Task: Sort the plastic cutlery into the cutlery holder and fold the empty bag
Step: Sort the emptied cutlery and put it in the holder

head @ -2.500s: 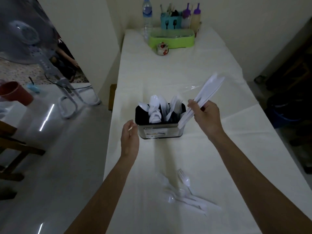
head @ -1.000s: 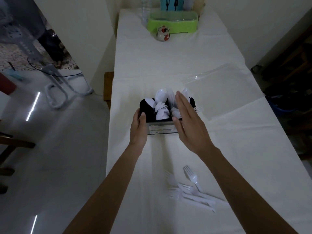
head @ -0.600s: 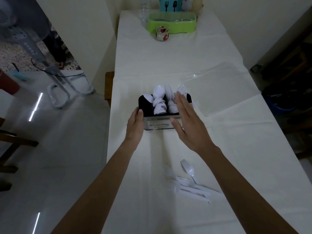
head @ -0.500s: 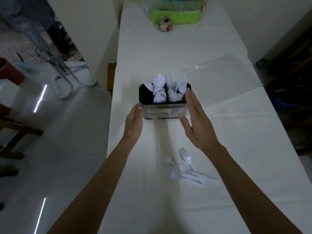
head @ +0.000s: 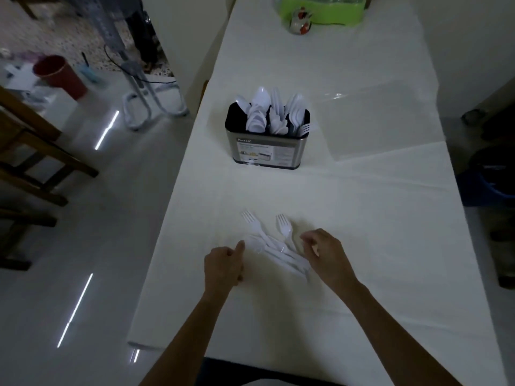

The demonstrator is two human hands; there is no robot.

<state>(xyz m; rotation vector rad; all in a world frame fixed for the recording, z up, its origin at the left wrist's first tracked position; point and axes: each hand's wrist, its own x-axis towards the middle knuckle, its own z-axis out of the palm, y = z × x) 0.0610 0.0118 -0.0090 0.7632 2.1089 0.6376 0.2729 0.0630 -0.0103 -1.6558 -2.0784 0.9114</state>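
cutlery holder (head: 267, 151): set upright mid-way along the white-clothed table (head: 362, 218), well apart from both hands.
spoons (head: 260, 112): white, stood bowl-up in the holder, packed across most of its width.
fork tines (head: 305, 127): seen poking up at the holder's right end.
loose forks (head: 267, 243): small white heap laid on the cloth between the two hands, tines pointed away from the person.
left hand (head: 223, 264): fingers curled in, thumb stuck out just beside the heap's left edge; nothing is seen held.
right hand (head: 326, 254): fingers bent down over the handle ends; whether a fork is pinched cannot be told.
clear bag (head: 376, 121): laid flat and unfolded, just right of the holder.
green tray (head: 323, 12): placed at the far end, small jar (head: 299, 22) beside it.
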